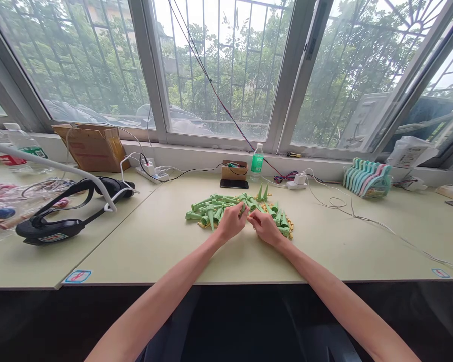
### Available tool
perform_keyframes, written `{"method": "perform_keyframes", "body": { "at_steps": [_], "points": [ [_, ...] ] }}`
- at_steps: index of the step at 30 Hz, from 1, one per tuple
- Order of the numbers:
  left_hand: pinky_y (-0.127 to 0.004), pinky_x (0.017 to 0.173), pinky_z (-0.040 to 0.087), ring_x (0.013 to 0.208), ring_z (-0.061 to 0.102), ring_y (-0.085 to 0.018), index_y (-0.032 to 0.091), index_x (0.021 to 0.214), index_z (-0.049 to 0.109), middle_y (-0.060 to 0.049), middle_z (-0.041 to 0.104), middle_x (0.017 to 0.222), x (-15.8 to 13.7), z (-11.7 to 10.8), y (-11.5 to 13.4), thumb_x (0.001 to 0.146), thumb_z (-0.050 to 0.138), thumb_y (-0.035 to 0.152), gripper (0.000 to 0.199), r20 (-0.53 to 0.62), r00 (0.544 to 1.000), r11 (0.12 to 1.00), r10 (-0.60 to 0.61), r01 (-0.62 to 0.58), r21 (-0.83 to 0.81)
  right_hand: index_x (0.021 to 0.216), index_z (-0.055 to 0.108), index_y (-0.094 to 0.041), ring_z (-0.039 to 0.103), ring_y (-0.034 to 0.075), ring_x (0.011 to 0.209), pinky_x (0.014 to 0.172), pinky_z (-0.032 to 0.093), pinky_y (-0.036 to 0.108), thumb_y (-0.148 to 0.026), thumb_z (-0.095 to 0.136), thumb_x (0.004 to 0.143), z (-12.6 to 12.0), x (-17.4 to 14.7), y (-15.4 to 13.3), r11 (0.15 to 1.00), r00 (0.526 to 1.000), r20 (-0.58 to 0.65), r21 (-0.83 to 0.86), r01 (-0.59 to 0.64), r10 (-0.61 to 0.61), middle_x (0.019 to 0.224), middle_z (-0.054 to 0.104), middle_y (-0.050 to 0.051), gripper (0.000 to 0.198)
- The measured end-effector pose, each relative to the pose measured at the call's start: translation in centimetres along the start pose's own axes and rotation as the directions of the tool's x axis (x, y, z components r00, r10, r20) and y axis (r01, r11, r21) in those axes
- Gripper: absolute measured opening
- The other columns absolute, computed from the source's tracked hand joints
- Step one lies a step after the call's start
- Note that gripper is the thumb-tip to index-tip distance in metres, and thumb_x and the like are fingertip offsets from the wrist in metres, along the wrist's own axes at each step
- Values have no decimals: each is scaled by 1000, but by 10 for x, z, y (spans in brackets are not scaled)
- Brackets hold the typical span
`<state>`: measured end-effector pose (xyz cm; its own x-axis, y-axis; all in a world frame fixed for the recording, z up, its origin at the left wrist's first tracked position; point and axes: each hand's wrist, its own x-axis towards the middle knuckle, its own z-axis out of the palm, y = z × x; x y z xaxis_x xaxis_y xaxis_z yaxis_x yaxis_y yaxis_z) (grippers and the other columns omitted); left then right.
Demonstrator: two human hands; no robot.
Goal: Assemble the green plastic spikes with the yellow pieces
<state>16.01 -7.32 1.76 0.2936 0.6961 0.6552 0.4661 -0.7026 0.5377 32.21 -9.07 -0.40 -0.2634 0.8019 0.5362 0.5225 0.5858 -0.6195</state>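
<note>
In the middle of the table [154, 251] lies a pile of green cone-shaped pieces [210, 213], some on their sides and a few standing point up. Small yellow pieces [291, 227] are scattered among and beneath them. My left hand [231, 222] is closed at the near edge of the pile, with a green cone [243, 208] between thumb and fingers. Just to its right, my right hand [265, 227] is closed in a pinch. Its fingertips almost meet the left ones; what they pinch is too small to make out.
Behind the pile are a black phone [234, 184], a small cardboard box [234, 171] and a green-labelled bottle [257, 161]. A black headset [56, 226] with cables is at left. Pastel hangers [366, 178] stand at right, near a white cable [392, 232] crossing the table.
</note>
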Motion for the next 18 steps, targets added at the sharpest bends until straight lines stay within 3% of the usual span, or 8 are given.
{"method": "perform_keyframes", "body": {
  "at_steps": [8, 18],
  "points": [
    [-23, 50, 30, 45, 31, -10, 20, 71, 50, 5, 42, 54, 0, 1, 1, 92, 46, 31, 24, 6, 1000, 1000, 4, -4, -9, 67, 42, -21, 35, 13, 54, 55, 32, 25, -33, 43, 93, 1, 0, 3, 999, 1000, 11, -39, 13, -12, 59, 43, -3, 30],
    [-23, 51, 33, 45, 35, -9, 19, 71, 51, 5, 47, 54, 1, 0, 2, 92, 46, 33, 25, -4, 1000, 1000, 12, -12, -16, 64, 43, -20, 36, 12, 53, 53, 31, 25, -37, 38, 95, 0, -1, 6, 997, 1000, 17, -76, 25, -24, 57, 46, -2, 36]
  ]
}}
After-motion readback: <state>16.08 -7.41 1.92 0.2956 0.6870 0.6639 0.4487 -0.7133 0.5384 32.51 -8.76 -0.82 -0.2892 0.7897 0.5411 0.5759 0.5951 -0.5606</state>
